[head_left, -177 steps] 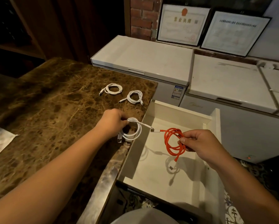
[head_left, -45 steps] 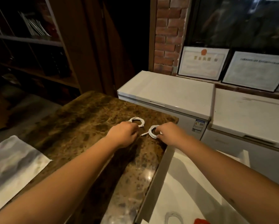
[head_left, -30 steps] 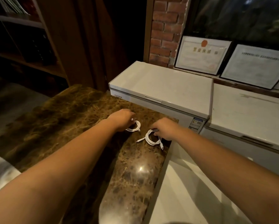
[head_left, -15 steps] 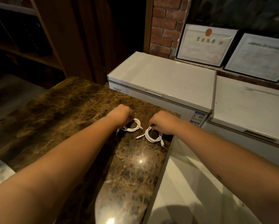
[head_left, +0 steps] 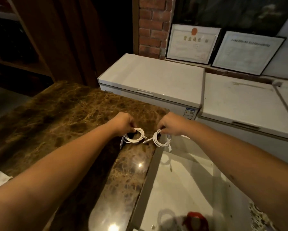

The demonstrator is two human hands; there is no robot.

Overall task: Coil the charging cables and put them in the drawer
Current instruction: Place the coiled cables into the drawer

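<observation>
A dark marble counter point(head_left: 56, 124) fills the left half of the frame, and the open white drawer point(head_left: 181, 185) takes the lower right, its side wall running up along the counter's edge. At the bottom of the frame the drawer already holds a white coil point(head_left: 167, 215) and a blurred red coil point(head_left: 195, 219) just beside it.

In the middle of the frame the left hand point(head_left: 123, 123) is pinched shut on the left white cable point(head_left: 135, 136), a coil hanging over the counter top near its edge. The right hand point(head_left: 170, 123) is closed the same way on the right white cable point(head_left: 160, 139), whose loops dangle at the drawer's far corner with a plug end trailing below.

So the coiling looks done; this seems to be the carrying step. Next, both hands need to come toward the lower right and let go inside the drawer without the loops springing loose.
</observation>
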